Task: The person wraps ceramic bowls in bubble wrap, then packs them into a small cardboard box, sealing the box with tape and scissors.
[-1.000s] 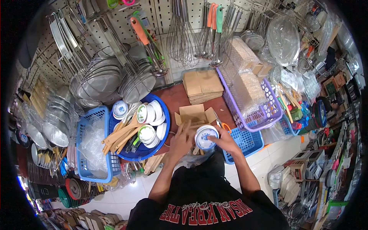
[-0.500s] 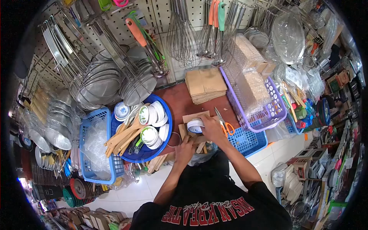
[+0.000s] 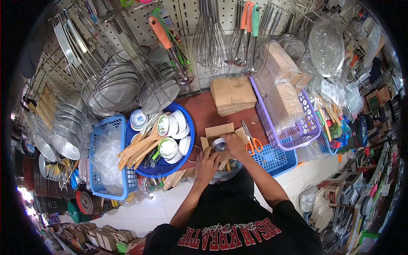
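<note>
A small open cardboard box (image 3: 219,128) sits at the front of the red-brown table with its flaps up. A short stack of small white bowls with blue decoration (image 3: 219,144) is inside the box's opening, partly covered by fingers. My right hand (image 3: 236,147) is closed on the stack from the right. My left hand (image 3: 206,164) holds the near left side of the box; its fingertips lie along the cardboard. Orange-handled scissors (image 3: 255,145) lie just right of the box, blades pointing away.
A blue round basin (image 3: 192,142) with bowls and wooden utensils stands on the left, beside a blue basket (image 3: 94,170) of bubble wrap. Flat cardboard pieces (image 3: 233,95) are stacked behind. A purple basket (image 3: 293,146) holds wrapped boxes. Whisks (image 3: 211,46) and strainers (image 3: 114,91) hang above.
My right hand has lowered the bowl stack into the cardboard box, where less of it shows. My left hand has moved up slightly along the box. The whole view has shifted a little.
</note>
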A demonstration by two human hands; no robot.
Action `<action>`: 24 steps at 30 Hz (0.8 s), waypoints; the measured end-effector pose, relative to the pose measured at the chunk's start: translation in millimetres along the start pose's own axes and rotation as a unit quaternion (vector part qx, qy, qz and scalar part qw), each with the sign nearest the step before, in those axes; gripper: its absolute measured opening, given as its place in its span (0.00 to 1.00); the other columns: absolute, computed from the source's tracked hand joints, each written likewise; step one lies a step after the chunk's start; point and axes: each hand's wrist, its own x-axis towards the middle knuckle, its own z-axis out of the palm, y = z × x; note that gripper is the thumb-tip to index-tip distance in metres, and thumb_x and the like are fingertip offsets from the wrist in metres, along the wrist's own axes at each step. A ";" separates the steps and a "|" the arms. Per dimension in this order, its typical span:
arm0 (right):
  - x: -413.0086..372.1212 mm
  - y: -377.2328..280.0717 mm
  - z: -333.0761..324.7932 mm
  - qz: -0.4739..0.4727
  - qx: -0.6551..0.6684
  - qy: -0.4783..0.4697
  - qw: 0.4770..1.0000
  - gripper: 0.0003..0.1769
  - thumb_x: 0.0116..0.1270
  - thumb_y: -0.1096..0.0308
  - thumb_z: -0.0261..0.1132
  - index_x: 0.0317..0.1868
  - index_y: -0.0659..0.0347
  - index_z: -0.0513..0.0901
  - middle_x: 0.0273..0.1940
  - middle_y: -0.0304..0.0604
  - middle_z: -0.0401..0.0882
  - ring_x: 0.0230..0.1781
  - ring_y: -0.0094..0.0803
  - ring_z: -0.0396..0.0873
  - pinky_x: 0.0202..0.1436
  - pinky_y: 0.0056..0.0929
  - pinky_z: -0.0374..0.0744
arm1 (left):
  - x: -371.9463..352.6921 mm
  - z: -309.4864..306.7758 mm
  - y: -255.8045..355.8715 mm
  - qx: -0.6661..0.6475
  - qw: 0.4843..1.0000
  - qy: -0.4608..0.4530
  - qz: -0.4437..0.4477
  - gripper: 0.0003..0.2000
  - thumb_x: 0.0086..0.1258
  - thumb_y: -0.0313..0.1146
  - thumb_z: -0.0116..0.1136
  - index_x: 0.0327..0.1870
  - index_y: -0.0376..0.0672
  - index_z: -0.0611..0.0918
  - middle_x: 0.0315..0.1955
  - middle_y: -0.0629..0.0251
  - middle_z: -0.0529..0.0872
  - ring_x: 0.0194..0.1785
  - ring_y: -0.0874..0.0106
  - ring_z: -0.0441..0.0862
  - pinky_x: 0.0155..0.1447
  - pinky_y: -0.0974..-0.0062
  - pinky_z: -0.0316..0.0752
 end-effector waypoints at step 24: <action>3.1 22.3 -17.4 -0.091 0.165 0.028 0.982 0.22 0.57 0.77 0.70 0.54 0.64 0.78 0.43 0.60 0.85 0.45 0.59 0.83 0.50 0.47 0.82 | 14.1 -4.2 3.3 -0.130 0.986 -0.010 -0.103 0.21 0.63 0.35 0.68 0.56 0.37 0.82 0.61 0.50 0.79 0.61 0.50 0.79 0.64 0.59 0.75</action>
